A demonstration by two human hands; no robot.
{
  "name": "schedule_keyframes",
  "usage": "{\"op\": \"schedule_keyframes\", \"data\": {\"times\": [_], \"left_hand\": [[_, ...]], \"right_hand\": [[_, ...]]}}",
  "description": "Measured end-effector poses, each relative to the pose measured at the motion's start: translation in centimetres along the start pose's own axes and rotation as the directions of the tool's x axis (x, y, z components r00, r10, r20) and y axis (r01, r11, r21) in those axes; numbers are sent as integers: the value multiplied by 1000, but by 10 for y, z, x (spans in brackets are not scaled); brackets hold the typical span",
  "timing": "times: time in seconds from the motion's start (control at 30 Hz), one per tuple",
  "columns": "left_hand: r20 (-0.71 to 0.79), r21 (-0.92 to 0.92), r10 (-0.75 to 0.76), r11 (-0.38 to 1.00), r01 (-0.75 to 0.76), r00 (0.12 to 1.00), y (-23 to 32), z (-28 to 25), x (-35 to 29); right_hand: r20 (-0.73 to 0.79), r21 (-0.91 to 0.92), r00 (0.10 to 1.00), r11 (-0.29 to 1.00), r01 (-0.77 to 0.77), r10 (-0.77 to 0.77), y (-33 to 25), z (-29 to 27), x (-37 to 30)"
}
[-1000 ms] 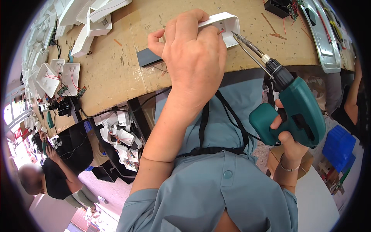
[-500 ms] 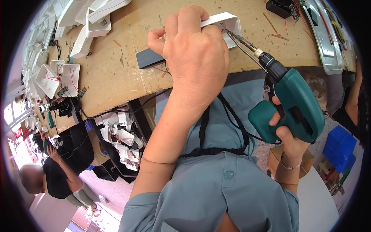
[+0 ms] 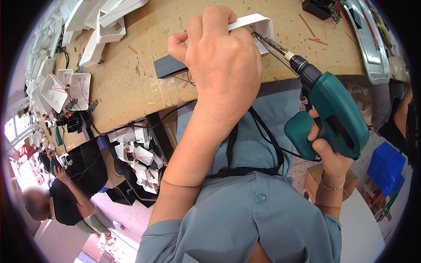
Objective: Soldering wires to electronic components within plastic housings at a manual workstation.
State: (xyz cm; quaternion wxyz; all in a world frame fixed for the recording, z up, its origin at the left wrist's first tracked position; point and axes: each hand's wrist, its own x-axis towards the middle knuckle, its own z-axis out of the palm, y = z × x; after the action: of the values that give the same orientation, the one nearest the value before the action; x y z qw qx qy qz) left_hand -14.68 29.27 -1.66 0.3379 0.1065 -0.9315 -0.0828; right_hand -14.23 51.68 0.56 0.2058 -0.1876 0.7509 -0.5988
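Scuffed brown bench (image 3: 127,83) lies before us; near its front edge, our left hand (image 3: 226,65) clamps its fingers on a white box (image 3: 264,24). Our right hand (image 3: 334,163) wraps its fingers round a green soldering gun (image 3: 335,96), tip inside the box.

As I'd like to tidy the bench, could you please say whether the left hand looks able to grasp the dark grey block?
Probably not freely: the dark grey block lies close by, but the left hand is occupied holding the white casing.

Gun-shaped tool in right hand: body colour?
The tool's body is dark teal-green; head view shows it best.
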Motion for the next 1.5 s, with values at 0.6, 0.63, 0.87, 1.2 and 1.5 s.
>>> {"op": "schedule_keyframes", "data": {"times": [0.6, 0.63, 0.87, 1.2, 1.5], "left_hand": [[3, 22, -9, 1000, 8, 1000, 3, 0, 1], [1, 20, -11, 1000, 11, 1000, 3, 0, 1], [11, 33, -22, 999, 22, 1000, 3, 0, 1], [2, 43, -14, 999, 14, 1000, 4, 1, 1], [-3, 44, -14, 999, 14, 1000, 4, 2, 1]], "right_hand": [[-7, -56, 1000, 998, 6, -6, -5, 1, 0], [-3, -60, 999, 998, 37, -37, -7, 2, 2], [4, -85, 999, 996, -40, 41, -4, 1, -5], [-11, -99, 1000, 995, 9, -10, -6, 4, -3], [-63, -87, 997, 996, 33, -39, -6, 5, -6]]}}
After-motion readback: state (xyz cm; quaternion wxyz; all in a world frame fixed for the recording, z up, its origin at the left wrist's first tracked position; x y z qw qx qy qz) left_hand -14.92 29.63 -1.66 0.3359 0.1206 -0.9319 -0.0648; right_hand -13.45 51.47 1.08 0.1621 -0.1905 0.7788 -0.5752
